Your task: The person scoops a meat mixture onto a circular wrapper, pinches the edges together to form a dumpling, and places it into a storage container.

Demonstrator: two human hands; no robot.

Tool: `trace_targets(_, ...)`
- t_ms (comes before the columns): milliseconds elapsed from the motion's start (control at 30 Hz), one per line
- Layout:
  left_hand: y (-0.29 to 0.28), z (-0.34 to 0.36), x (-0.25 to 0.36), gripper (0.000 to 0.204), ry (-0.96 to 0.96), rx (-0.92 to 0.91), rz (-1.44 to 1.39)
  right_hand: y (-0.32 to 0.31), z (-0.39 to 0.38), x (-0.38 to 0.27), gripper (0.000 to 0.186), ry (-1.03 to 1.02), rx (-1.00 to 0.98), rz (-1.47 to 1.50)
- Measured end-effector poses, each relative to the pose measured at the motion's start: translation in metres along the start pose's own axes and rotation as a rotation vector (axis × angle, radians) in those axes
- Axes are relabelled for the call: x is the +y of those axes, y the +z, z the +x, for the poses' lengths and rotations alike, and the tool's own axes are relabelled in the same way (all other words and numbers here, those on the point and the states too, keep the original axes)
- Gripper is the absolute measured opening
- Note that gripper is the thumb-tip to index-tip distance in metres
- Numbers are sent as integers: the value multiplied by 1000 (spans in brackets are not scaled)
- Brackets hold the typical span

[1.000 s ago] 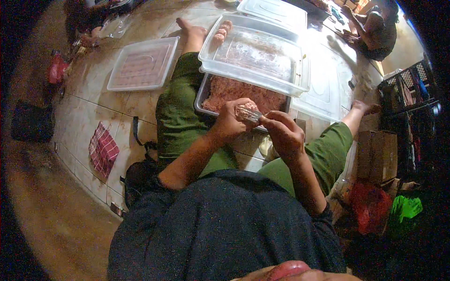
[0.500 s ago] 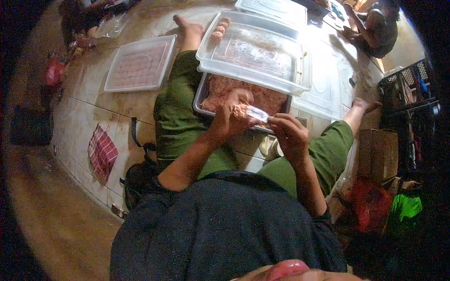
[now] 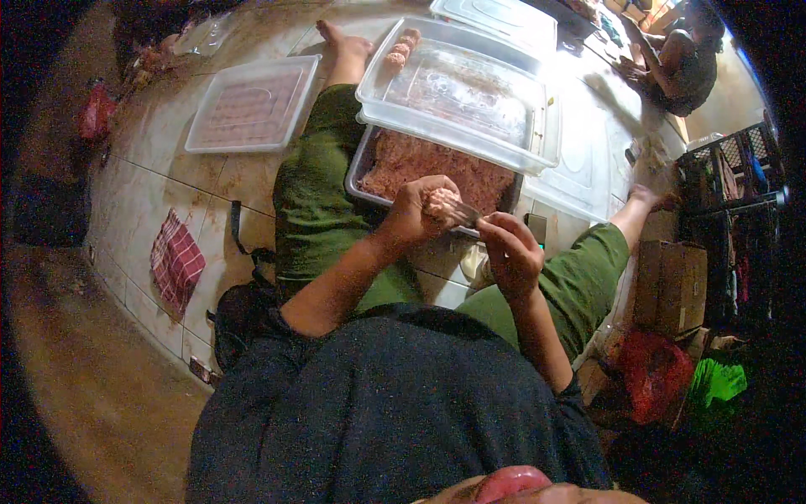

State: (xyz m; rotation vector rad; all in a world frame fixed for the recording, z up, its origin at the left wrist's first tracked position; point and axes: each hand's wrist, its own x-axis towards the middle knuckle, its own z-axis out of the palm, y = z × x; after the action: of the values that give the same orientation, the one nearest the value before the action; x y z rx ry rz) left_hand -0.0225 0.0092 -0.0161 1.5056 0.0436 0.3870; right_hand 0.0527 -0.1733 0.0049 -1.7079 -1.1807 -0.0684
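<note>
My left hand (image 3: 410,212) is closed around a lump of pinkish minced meat (image 3: 442,204), holding it above the near edge of a grey tray (image 3: 350,178). In my right hand (image 3: 512,244), pinched between thumb and fingers, is a small metal fork (image 3: 464,213); its end touches the lump. The tray holds a layer of loose minced meat (image 3: 445,160). Over its far side sits a clear plastic container (image 3: 457,140). A short row of shaped meat balls (image 3: 402,50) lies in that container's far left corner.
A lidded plastic box (image 3: 252,105) lies left of my leg, near a red checked cloth (image 3: 177,262). Clear lids (image 3: 579,172) rest to the right. A cardboard box (image 3: 670,286) and black crates (image 3: 735,210) stand farther right. Another person (image 3: 684,63) sits at the far right.
The fork has turned in my right hand: its bright glare is gone and its tines show against the lump. Both hands stay in nearly the same place.
</note>
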Motion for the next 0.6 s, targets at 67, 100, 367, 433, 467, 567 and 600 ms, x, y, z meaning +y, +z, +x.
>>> trace_targets(67, 4, -2, 12, 20, 76, 27, 0, -2, 6, -5, 32, -81, -65, -6)
trace_targets(100, 6, -2, 16, 20, 115, 39, -2, 1, 3, 3, 34, -95, -47, -35)
trace_targets(367, 1, 0, 19, 22, 169, 115, 347, -8, 16, -9, 24, 66, -16, 8)
trace_targets(433, 2, 0, 13, 25, 220, 140, 352, -9, 13, -12, 26, 98, -83, -47)
trace_targets(467, -2, 1, 6, 29, 226, 122, 356, -10, 13, -14, 26, 101, -89, -42)
trace_targets(567, -1, -1, 10, 58, 164, 114, 249, -13, 12, -9, 25, 176, -69, 6)
trace_targets(600, -1, -1, 24, 80, 152, 60, 293, -16, 9, -2, 24, 223, -48, 31)
